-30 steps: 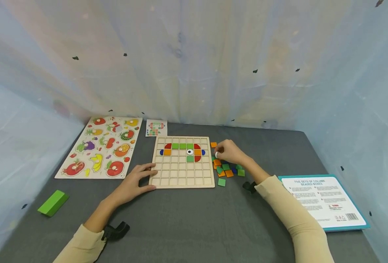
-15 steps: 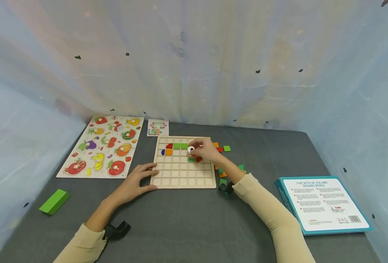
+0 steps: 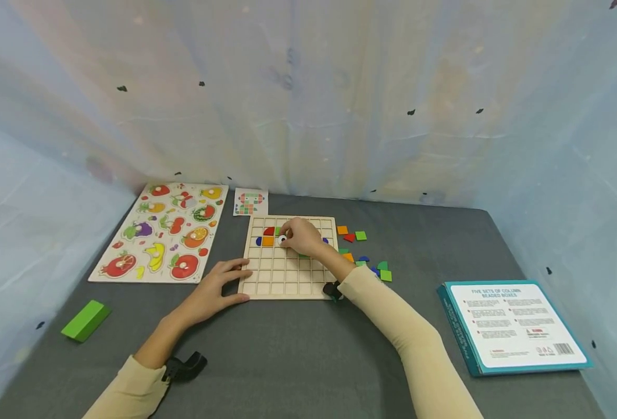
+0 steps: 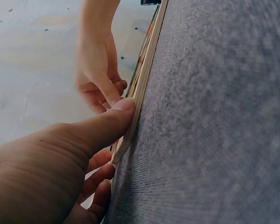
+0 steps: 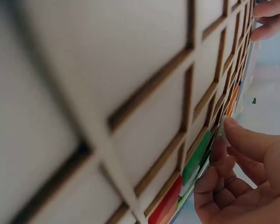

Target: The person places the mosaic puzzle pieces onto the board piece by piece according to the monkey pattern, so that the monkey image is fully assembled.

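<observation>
Over gridded board (image 3: pixel 278 279), right hand (image 3: pixel 304 237)

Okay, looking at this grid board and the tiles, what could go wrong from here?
The white eye tile pinched in the right hand might slip, or bump the nearby orange tile. Loose tiles lie close to the right sleeve, which could sweep some away. And if the left hand lets go of the edge, the wooden board might slide.
</observation>
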Motion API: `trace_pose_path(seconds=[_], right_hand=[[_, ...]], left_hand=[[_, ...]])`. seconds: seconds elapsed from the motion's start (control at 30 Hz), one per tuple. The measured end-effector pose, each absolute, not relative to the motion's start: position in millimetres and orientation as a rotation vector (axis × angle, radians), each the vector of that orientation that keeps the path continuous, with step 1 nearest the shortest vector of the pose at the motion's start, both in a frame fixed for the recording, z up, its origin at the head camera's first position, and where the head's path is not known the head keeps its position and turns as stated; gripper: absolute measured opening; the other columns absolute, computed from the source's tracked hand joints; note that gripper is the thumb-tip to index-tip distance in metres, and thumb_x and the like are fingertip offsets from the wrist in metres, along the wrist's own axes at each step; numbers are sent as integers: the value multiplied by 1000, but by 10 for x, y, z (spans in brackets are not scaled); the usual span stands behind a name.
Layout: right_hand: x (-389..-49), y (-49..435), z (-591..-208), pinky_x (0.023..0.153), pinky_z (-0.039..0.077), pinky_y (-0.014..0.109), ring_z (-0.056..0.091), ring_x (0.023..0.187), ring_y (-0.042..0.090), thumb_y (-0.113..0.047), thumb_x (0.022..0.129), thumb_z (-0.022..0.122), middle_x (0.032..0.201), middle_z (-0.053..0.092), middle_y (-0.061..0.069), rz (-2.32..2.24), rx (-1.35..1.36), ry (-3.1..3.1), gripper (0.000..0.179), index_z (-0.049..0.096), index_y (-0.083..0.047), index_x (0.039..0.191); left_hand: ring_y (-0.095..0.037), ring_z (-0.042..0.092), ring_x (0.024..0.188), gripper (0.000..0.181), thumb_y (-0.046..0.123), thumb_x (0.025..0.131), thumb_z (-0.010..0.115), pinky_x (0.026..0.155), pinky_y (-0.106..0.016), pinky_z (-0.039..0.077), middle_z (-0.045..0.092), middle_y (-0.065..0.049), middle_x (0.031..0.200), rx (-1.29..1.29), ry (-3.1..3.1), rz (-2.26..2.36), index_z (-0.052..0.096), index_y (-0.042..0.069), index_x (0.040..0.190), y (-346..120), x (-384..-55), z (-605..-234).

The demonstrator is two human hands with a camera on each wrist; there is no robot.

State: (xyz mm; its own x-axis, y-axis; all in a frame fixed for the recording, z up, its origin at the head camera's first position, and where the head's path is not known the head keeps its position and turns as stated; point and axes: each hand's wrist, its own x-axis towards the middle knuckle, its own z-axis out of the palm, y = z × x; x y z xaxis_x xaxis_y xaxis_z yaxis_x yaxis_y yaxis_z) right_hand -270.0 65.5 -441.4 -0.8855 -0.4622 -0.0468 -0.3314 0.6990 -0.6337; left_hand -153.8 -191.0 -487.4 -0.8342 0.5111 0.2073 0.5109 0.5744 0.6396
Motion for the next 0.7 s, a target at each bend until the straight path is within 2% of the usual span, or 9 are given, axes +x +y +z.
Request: trace_pose_path(seconds=[0.1, 0.2, 0.27, 0.3, 0.33, 0.4, 0.43, 0.5, 0.7], right_hand=[[-2662, 672, -4371, 62, 42, 27, 55, 68, 18, -10, 91, 74, 81, 66, 9, -860, -682, 2746, 25, 73, -3, 115], [-2579, 711, -4321, 64, 46, 30, 59, 77, 23, -13, 95, 70, 95, 68, 12, -626, -791, 2824, 29, 70, -4, 122], [-2503, 743, -4285, 78, 50, 37, 61, 101, 27, -22, 98, 67, 120, 65, 14, -370, -887, 2862, 36, 65, -8, 131], [-2464, 761, -4270, 88, 49, 42, 56, 117, 28, -29, 100, 64, 135, 58, 12, -233, -935, 2860, 42, 61, -10, 137], [-2424, 779, -4258, 99, 44, 48, 46, 132, 29, -36, 100, 61, 148, 48, 10, -98, -982, 2846, 49, 56, -13, 143], [-2356, 816, -4247, 111, 29, 58, 23, 148, 31, -48, 101, 54, 162, 29, 6, 75, -1040, 2779, 61, 43, -16, 153], [-2329, 830, -4249, 114, 21, 61, 14, 151, 31, -52, 101, 50, 165, 21, 3, 112, -1045, 2742, 67, 36, -18, 156], [-2301, 849, -4271, 115, 12, 63, 5, 153, 30, -58, 101, 45, 167, 14, 0, 135, -1049, 2688, 72, 27, -19, 159], [-2317, 837, -4295, 116, 7, 63, 3, 153, 30, -59, 102, 40, 167, 13, -2, 45, -1037, 2625, 72, 23, -20, 160]], left_hand=[[-35, 41, 131, 56, 26, 84, 82, 101, -58, 38, 45, -16, 149, 905, 2792, 1137, 64, 5, 133, -1905, -1539, -4872], [-36, 41, 132, 56, 25, 84, 82, 102, -58, 38, 45, -17, 149, 904, 2786, 1146, 64, 4, 133, -1900, -1532, -4875], [-36, 41, 132, 56, 26, 84, 82, 102, -59, 38, 45, -17, 149, 907, 2782, 1144, 64, 4, 133, -1900, -1533, -4873], [-37, 41, 132, 57, 26, 84, 82, 102, -59, 38, 45, -17, 149, 908, 2781, 1143, 64, 4, 133, -1900, -1533, -4873], [-37, 41, 132, 57, 26, 84, 82, 102, -59, 38, 45, -17, 149, 909, 2780, 1143, 64, 4, 133, -1901, -1534, -4872], [-36, 41, 132, 57, 26, 84, 81, 102, -59, 38, 45, -17, 149, 913, 2783, 1138, 64, 4, 133, -1900, -1536, -4873], [-36, 41, 132, 56, 26, 84, 81, 102, -59, 38, 45, -17, 149, 913, 2785, 1138, 64, 3, 133, -1901, -1534, -4875], [-36, 41, 131, 56, 25, 84, 82, 101, -59, 38, 45, -17, 149, 913, 2787, 1141, 64, 3, 133, -1902, -1532, -4875], [-36, 42, 131, 56, 25, 84, 81, 101, -59, 39, 45, -17, 149, 914, 2788, 1129, 63, 4, 133, -1899, -1535, -4873]])
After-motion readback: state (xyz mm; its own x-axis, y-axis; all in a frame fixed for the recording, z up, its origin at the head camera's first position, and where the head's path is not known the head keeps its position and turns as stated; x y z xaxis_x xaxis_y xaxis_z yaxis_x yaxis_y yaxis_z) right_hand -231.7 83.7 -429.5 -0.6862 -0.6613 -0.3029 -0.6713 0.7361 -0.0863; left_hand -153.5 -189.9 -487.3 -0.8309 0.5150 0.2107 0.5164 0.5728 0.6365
